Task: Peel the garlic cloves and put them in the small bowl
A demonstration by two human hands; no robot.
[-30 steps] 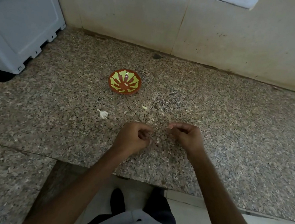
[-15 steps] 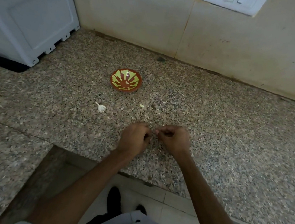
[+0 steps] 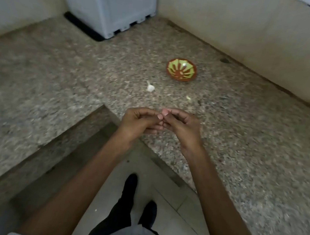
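Observation:
The small bowl (image 3: 181,69), orange with a green pattern, stands on the granite counter (image 3: 243,146) near the back wall. A white garlic piece with a stalk (image 3: 150,87) lies on the counter to the bowl's front left. My left hand (image 3: 138,124) and my right hand (image 3: 182,126) meet over the counter's front corner, fingers curled and fingertips touching. Together they pinch a small garlic clove, which the fingers almost entirely hide.
A pale scrap of peel (image 3: 188,97) lies in front of the bowl. A white appliance (image 3: 109,4) stands in the back corner. The counter is L-shaped, with its inner edge (image 3: 104,109) just left of my hands. Below are the floor and my feet.
My hands, apart a second ago, have come together fingertip to fingertip and sit nearer the counter's edge. My view has swung left, so the bowl now appears further right.

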